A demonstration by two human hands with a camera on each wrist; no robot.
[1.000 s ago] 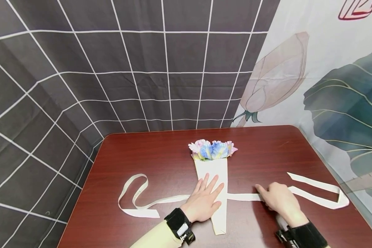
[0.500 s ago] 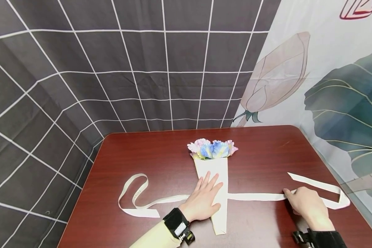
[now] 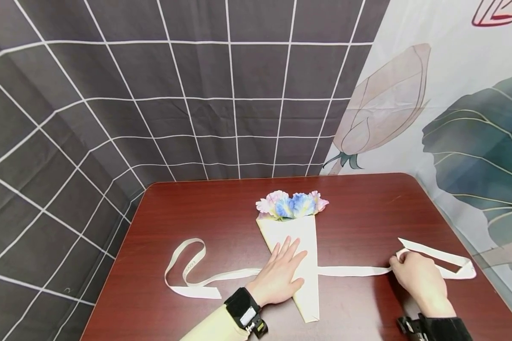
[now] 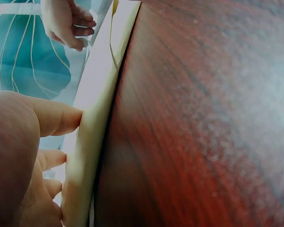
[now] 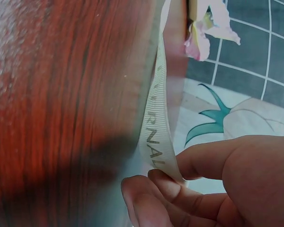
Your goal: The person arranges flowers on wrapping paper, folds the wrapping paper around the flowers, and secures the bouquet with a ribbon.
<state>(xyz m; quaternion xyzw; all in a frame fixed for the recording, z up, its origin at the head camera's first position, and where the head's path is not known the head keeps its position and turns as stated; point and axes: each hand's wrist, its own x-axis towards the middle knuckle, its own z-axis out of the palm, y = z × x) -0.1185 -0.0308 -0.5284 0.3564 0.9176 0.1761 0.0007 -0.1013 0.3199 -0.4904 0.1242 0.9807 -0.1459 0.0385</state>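
A bouquet of pink and blue flowers (image 3: 296, 206) in a folded cream paper wrap (image 3: 306, 293) lies on the table. My left hand (image 3: 277, 274) rests flat on the wrap with fingers spread; its fingertips touch the paper in the left wrist view. Beneath the bouquet runs a white ribbon (image 3: 350, 271), coming out on both sides. My right hand (image 3: 422, 279) pinches the ribbon's right part between thumb and fingers. Printed letters show on the ribbon (image 5: 157, 137) in the right wrist view. The stretch under the wrap is hidden.
On the left, the ribbon's curled loose end (image 3: 196, 291) lies on the dark red table (image 3: 187, 208). Its other tail makes a folded loop beyond my right hand. A grey gridded cloth (image 3: 196, 71) and a printed white cloth (image 3: 392, 142) hang behind.
My right hand has moved right along the ribbon and now pinches it. The wrap looks wider at its upper left, and its lower tip has shifted slightly right. My left hand stays nearly still.
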